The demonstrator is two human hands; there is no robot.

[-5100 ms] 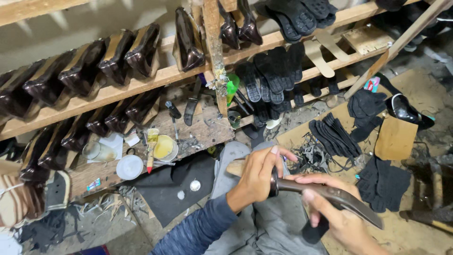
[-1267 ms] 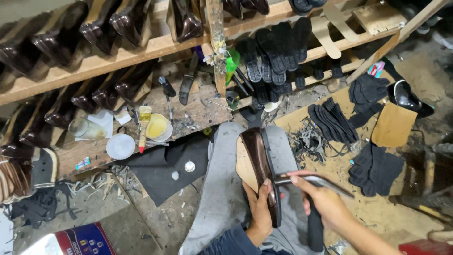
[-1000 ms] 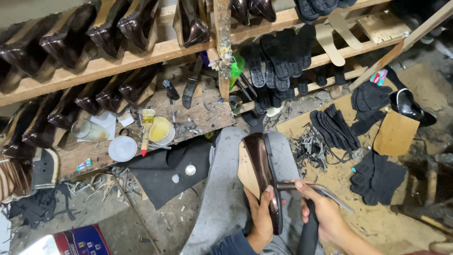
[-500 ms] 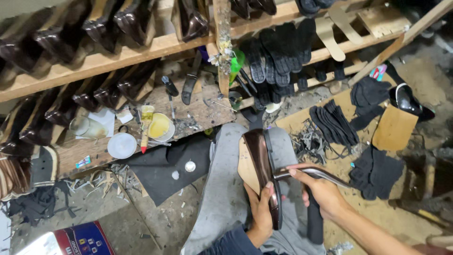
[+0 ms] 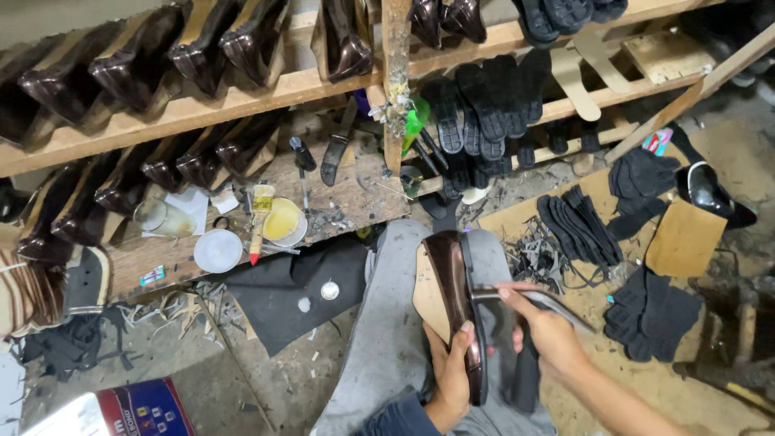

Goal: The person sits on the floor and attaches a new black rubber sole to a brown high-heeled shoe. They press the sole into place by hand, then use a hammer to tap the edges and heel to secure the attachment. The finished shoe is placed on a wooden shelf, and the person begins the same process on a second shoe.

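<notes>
A dark brown glossy shoe (image 5: 452, 291) stands on edge on my grey-trousered lap (image 5: 387, 339), its tan insole side facing left. My left hand (image 5: 449, 379) grips it from below near the heel, thumb up along the upper. My right hand (image 5: 547, 333) holds a long thin metal blade (image 5: 557, 300) whose tip touches the shoe's black sole edge about halfway along.
Wooden racks (image 5: 266, 89) ahead carry rows of brown shoe uppers and black soles (image 5: 484, 105). A low board holds a glue tin with brush (image 5: 278, 220), a white lid (image 5: 218, 250) and tools. Black soles (image 5: 577, 226), scraps and a cardboard piece (image 5: 686, 238) lie at right.
Five seconds ago the shoe was held higher with both hands at its heel. Now it rests upright on my lap and the blade works along its sole edge, shifting slightly.
</notes>
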